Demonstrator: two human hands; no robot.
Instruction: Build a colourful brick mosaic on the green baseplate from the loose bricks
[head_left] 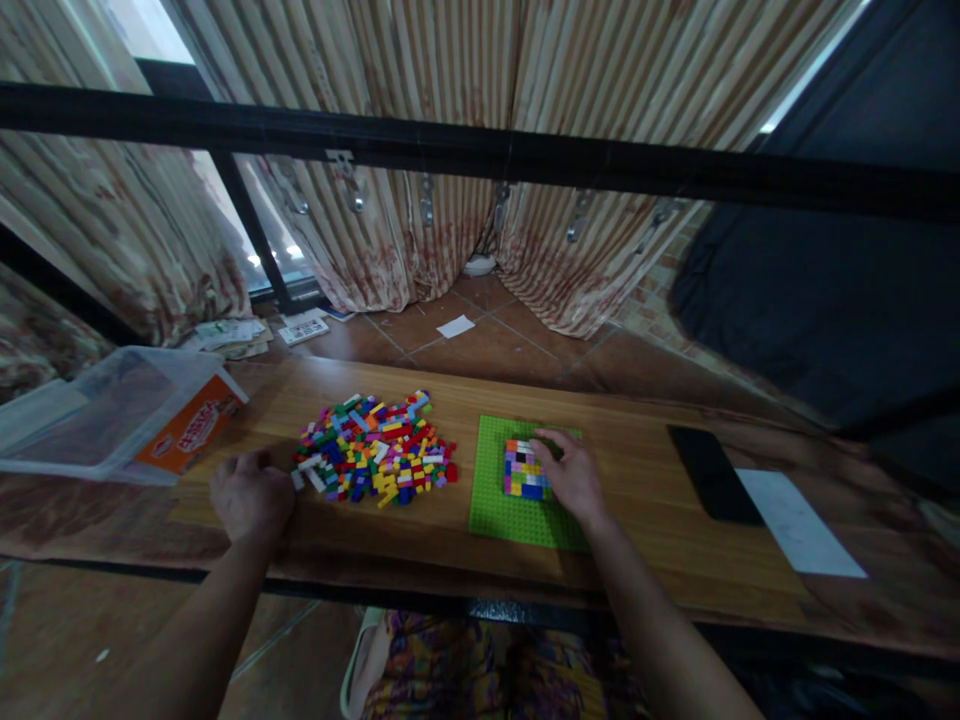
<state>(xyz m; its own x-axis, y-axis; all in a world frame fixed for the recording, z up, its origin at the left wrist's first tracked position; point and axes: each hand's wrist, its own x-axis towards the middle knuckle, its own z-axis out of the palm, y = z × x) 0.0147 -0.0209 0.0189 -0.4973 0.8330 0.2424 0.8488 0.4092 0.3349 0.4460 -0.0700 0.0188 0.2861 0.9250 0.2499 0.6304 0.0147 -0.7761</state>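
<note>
A green baseplate [495, 490] lies on the wooden table [637, 500], with a patch of small coloured bricks [523, 472] built on its middle. My right hand [571, 472] rests on the plate, its fingertips bent onto the patch's top right corner. Left of the plate is a loose heap of several coloured bricks [375, 448]. My left hand [251, 495] lies on the table at the heap's left edge, fingers curled under, beside a white brick [309, 464]. What the curled fingers hold, if anything, is hidden.
A clear plastic box [97, 410] with an orange label stands at the table's left end. A black phone [712, 472] and a white sheet [799, 520] lie at the right. Curtains and a black bar are beyond the table.
</note>
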